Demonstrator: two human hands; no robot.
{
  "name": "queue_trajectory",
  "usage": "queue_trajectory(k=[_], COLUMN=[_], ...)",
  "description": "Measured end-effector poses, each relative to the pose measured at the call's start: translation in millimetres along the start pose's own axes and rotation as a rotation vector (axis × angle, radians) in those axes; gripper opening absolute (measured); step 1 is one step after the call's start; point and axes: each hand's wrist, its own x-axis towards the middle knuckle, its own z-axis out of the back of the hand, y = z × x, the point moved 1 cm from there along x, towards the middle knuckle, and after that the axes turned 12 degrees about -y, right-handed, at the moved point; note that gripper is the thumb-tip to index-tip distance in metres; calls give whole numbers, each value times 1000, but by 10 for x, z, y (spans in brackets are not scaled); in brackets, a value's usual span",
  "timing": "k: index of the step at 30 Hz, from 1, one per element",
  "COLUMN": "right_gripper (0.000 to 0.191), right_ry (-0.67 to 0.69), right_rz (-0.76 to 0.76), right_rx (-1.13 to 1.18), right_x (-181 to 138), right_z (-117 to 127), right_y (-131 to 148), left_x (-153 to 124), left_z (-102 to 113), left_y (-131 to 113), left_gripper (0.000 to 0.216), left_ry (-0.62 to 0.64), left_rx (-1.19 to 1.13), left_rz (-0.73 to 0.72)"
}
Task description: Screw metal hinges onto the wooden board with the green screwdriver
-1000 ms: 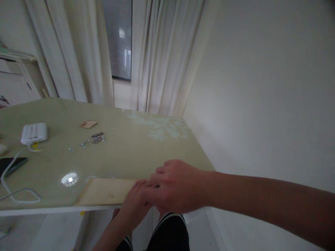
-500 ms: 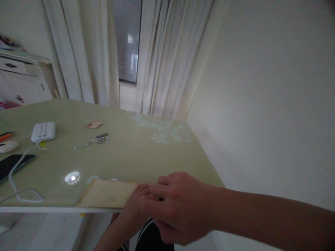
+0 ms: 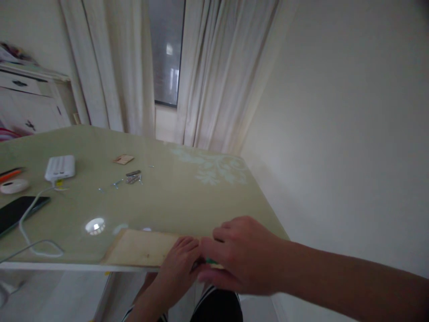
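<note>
A thin wooden board (image 3: 140, 252) lies flat at the near edge of the pale green table (image 3: 174, 201). My left hand (image 3: 179, 268) comes up from below the edge, and its fingers press on the board's right end. My right hand (image 3: 243, 255) reaches in from the right with fingers curled, meeting the left hand's fingertips. A small green thing (image 3: 211, 261) shows between the right hand's fingers; I cannot make out what it is.
Small metal parts (image 3: 132, 179) and a little wooden piece (image 3: 123, 159) lie mid-table. At the left are a white power bank (image 3: 60, 167), its white cable (image 3: 31, 232), a black phone (image 3: 16, 212) and a white round object (image 3: 14, 186). Curtains, a window and a white wall stand behind.
The view has shifted a little to the left. My right hand has dropped slightly and its fingers have closed against the left hand's fingertips; a green thing now shows there. The board stays put.
</note>
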Motion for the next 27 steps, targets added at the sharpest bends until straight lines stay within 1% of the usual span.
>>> queue_trajectory(k=[2, 4, 5, 6, 7, 9, 10, 11, 12, 13, 15, 16, 17, 18, 19, 20, 22, 23, 24, 25, 26, 27], right_gripper=[44, 37, 31, 25, 21, 18, 20, 21, 23, 27, 39, 41, 40, 35, 28, 22, 16, 17, 19, 22, 29, 37], right_ry=[43, 17, -19, -53, -77, -97, -98, -108, -103, -86, -27, -2, 4, -6, -30, -58, -107, -129, -153, -167, -164, -139], right_rz=[-170, -288, -280, -226, -129, 114, 210, 249, 238, 179, -31, -144, -233, -276, -262, -201, 9, 110, 172, 188, 159, 97], right_rx=[-70, -100, -76, -42, -5, 39, 50, 49, 31, 1, -86, -121, -136, -127, -96, -56, 7, 15, 11, -6, -37, -74], right_x=[44, 70, 69, 58, 39, -15, -40, -56, -59, -51, -13, 8, 24, 33, 34, 26, -12, -36, -55, -65, -65, -55], right_z=[-25, -44, -46, -43, -36, -17, -10, -9, -15, -26, -56, -67, -71, -69, -62, -53, -39, -39, -45, -55, -68, -81], right_y=[-58, -177, -224, -247, -240, -147, -82, -23, 18, 31, -29, -89, -153, -206, -237, -238, -151, -78, -3, 60, 102, 114], left_x=[14, 29, 32, 31, 27, 10, 2, -4, -6, -3, 12, 22, 30, 35, 34, 29, 6, -8, -20, -29, -33, -30], left_z=[10, 25, 30, 32, 33, 27, 23, 19, 17, 18, 25, 30, 35, 37, 37, 33, 16, 6, -4, -11, -14, -12], left_y=[-9, -18, -19, -16, -10, 8, 18, 26, 31, 31, 19, 9, -2, -10, -16, -17, -7, 2, 10, 17, 20, 19], left_gripper=[12, 11, 11, 10, 9, 9, 12, 14, 14, 14, 12, 12, 13, 13, 14, 14, 13, 13, 13, 14, 14, 14], left_ry=[6, 28, 41, 50, 54, 49, 43, 37, 33, 32, 37, 44, 52, 56, 55, 47, 25, 16, 8, 3, 1, 0], left_rx=[-22, -34, -36, -38, -38, -36, -33, -29, -29, -32, -42, -44, -43, -38, -29, -16, 9, 21, 33, 41, 42, 38], left_rz=[5, 32, 45, 48, 42, 9, -6, -16, -20, -17, -1, 10, 21, 30, 37, 40, 22, 7, -7, -18, -27, -31])
